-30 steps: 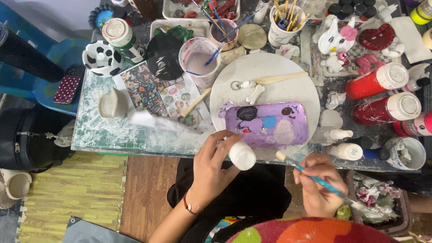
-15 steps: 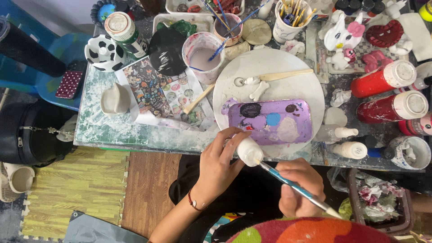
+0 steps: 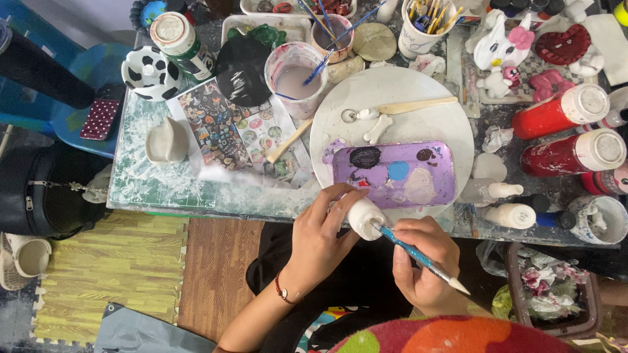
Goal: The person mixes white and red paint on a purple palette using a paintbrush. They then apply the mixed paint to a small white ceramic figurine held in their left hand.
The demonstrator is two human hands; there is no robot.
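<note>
White figurine (image 3: 364,216), small, rounded, plain, pinched by left hand (image 3: 318,243)

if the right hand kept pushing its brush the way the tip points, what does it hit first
The brush in the right hand points up-left, and its tip is at the small white figure that the left hand holds.

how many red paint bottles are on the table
2 in plain sight: one red paint bottle lying on its side at the table's right side, a second red bottle just below it. A red-capped one at the right edge may be a third, mostly cut off.
</note>
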